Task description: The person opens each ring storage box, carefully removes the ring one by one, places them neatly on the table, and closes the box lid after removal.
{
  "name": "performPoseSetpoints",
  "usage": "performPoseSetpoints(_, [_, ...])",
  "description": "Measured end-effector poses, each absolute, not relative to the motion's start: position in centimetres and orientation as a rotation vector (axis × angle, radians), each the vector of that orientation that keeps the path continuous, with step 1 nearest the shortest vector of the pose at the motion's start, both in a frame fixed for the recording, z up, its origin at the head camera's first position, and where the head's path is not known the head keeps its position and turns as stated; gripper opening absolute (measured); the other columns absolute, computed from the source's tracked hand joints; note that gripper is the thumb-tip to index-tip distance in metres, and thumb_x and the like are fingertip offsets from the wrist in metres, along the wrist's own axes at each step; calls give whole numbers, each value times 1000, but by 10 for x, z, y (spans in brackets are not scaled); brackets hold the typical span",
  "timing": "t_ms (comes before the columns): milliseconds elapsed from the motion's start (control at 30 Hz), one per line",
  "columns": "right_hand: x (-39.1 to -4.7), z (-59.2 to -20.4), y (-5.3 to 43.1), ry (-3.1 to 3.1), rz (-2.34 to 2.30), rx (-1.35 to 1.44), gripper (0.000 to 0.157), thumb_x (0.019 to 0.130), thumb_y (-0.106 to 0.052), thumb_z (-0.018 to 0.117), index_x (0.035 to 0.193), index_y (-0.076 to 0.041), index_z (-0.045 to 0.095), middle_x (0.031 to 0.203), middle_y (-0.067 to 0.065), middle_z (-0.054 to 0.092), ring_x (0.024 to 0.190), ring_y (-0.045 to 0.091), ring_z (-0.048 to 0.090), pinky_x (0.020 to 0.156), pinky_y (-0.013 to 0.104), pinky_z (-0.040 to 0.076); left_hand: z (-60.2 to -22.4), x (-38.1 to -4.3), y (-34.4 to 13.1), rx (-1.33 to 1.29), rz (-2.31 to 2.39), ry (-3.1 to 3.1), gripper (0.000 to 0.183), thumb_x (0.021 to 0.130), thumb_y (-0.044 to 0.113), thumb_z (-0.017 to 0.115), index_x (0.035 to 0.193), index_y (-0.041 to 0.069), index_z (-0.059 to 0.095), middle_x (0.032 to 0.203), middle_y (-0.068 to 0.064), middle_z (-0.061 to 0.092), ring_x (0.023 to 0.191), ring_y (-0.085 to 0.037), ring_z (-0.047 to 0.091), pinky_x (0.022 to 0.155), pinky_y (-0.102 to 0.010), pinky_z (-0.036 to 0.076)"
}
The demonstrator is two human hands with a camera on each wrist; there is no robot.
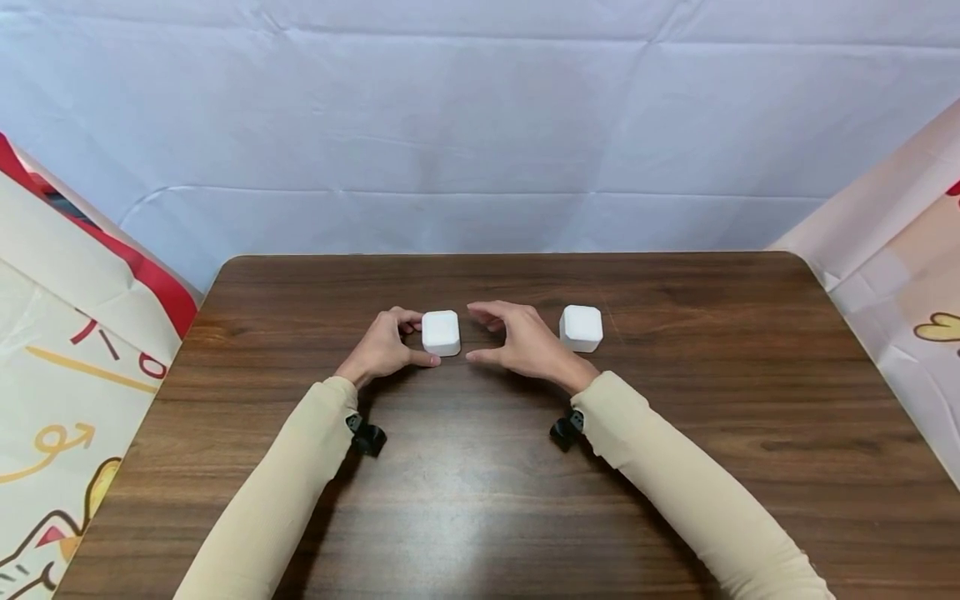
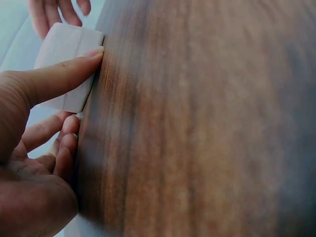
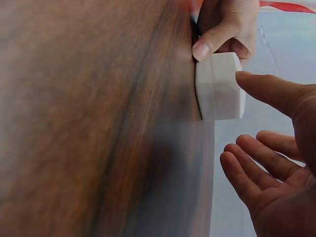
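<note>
Two small white boxes with rounded corners stand on the wooden table. My left hand (image 1: 384, 346) holds the left white box (image 1: 441, 333) from its left side, the thumb low along the near face and the fingers curled behind. In the left wrist view, the thumb (image 2: 64, 79) crosses the box (image 2: 74, 47). Just right of that box is my right hand (image 1: 525, 340), its thumb and fingers apart and holding nothing. The right wrist view shows its fingers (image 3: 261, 163) loosely bent, clear of the box (image 3: 217, 89). Behind the right wrist sits the second white box (image 1: 581, 328).
The dark brown wooden table (image 1: 480, 500) reaches back to a pale hanging sheet (image 1: 480, 125). Printed cloth (image 1: 75, 375) hangs on the left, with another printed sheet (image 1: 915, 292) on the right. Small black devices (image 1: 366, 435) are strapped at both wrists.
</note>
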State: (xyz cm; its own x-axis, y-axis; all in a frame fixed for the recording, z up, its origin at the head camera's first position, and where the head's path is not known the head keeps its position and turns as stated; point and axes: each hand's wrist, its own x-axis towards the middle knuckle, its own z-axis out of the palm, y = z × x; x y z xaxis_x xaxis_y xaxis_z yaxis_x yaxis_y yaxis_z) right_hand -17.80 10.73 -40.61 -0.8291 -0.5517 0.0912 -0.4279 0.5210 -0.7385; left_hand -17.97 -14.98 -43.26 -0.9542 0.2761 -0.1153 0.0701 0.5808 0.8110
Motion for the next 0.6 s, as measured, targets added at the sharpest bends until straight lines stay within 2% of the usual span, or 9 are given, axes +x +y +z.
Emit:
performPoseSetpoints(233, [-189, -410, 95, 2550, -1183, -827, 77, 82, -25, 88, 146, -3, 53, 139, 13, 60, 119, 29, 60, 101, 40, 48, -432, -180, -151, 283, 1314, 2579, 64, 73, 12, 93, 128, -3, 65, 114, -14, 57, 105, -30, 49, 91, -41, 43])
performPoseSetpoints(600, [-198, -416, 79, 2537, -1138, -837, 80, 79, -25, 91, 145, 0, 53, 142, 15, 58, 117, 28, 63, 97, 36, 51, -432, -180, -150, 279, 1326, 2565, 62, 73, 10, 93, 127, -2, 66, 116, -14, 57, 105, -30, 50, 91, -41, 43])
